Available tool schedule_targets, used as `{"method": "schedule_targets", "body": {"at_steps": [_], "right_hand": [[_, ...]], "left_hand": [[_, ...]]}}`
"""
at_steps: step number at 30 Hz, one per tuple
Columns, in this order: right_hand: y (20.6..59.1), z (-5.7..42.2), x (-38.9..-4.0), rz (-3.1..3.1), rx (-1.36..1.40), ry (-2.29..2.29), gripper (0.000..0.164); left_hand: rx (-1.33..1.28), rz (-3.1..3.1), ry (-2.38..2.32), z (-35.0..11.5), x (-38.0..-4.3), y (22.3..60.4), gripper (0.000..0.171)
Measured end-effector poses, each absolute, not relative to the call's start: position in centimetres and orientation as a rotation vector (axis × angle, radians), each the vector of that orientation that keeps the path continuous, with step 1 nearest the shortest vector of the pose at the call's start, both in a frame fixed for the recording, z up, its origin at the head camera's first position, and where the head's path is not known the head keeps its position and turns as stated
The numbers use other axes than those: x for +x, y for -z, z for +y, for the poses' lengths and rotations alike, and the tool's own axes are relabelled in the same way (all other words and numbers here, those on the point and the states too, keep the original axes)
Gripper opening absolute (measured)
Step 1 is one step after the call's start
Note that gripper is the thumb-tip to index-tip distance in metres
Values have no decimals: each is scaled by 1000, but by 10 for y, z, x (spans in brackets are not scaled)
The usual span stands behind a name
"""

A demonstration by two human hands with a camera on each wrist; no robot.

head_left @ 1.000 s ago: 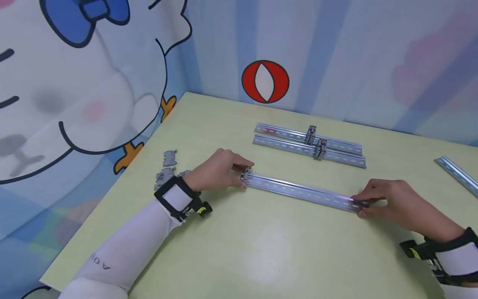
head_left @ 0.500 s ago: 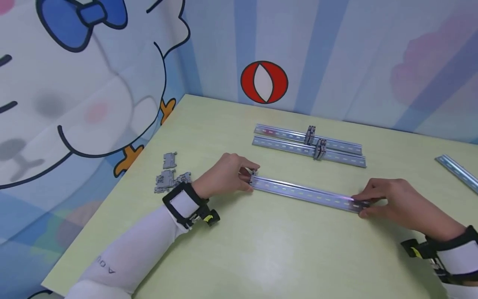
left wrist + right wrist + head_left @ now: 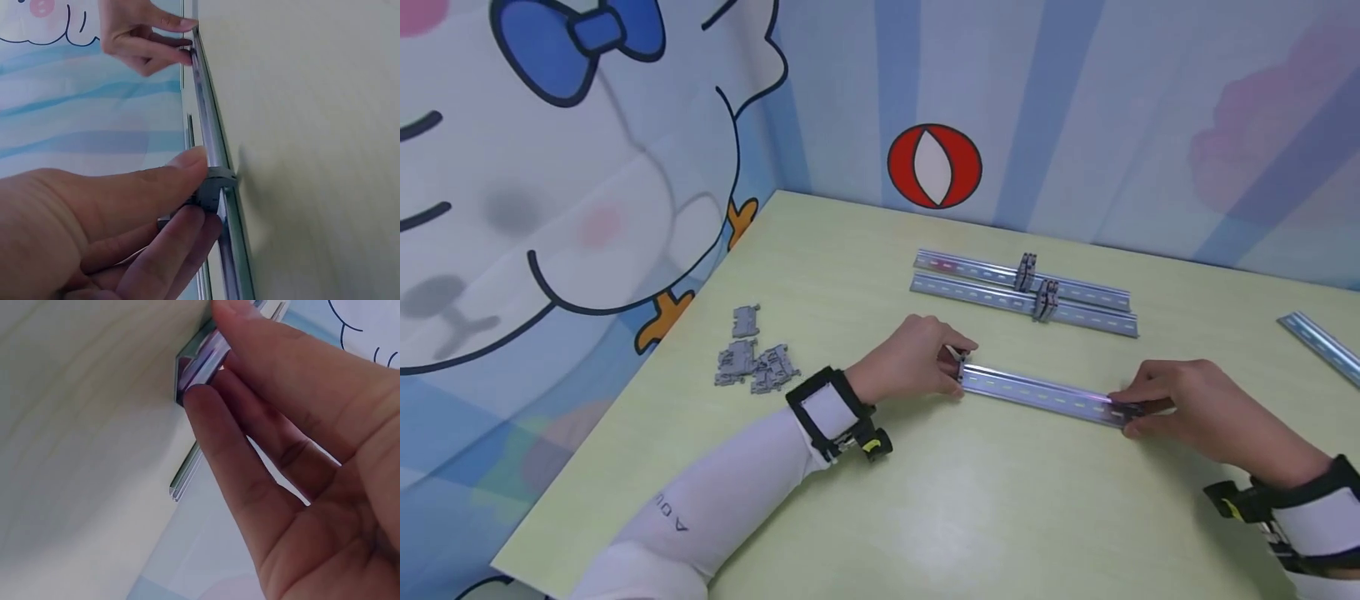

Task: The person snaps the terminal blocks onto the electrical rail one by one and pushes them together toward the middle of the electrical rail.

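My left hand (image 3: 913, 360) pinches the grey block (image 3: 211, 192) partway along the metal rail (image 3: 1037, 394), my right hand (image 3: 1198, 408) grips the rail's right end, so I'd best slide squarely, without tilting.

Your left hand (image 3: 916, 360) has slid right along the long silver slotted metal rail (image 3: 1037, 395) to mid-frame, carrying the small flat grey plastic block (image 3: 212, 190) it pinches. Your white sleeve (image 3: 737, 492) and black wrist strap (image 3: 807, 423) have followed. The heap of flat grey plastic pieces (image 3: 739, 358), left of frame, is now uncovered. Less rail shows right of that hand.
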State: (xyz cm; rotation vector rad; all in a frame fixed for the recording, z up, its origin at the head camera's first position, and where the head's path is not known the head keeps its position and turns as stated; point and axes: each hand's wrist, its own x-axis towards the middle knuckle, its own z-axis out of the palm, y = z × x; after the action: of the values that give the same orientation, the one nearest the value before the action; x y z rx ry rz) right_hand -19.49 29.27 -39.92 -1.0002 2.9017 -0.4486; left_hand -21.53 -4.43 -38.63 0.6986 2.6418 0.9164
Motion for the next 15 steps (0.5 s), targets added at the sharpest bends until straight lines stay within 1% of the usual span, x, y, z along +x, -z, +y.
{"method": "schedule_targets", "body": {"at_steps": [7,15], "right_hand": [[401,295,-194,2889,-976,524,35],[399,296,-195,2877,-981,532,35]], "left_hand": [[758,2617,-936,-17,-214,389,61],[811,2602,-964,4,-214,396,60]]}}
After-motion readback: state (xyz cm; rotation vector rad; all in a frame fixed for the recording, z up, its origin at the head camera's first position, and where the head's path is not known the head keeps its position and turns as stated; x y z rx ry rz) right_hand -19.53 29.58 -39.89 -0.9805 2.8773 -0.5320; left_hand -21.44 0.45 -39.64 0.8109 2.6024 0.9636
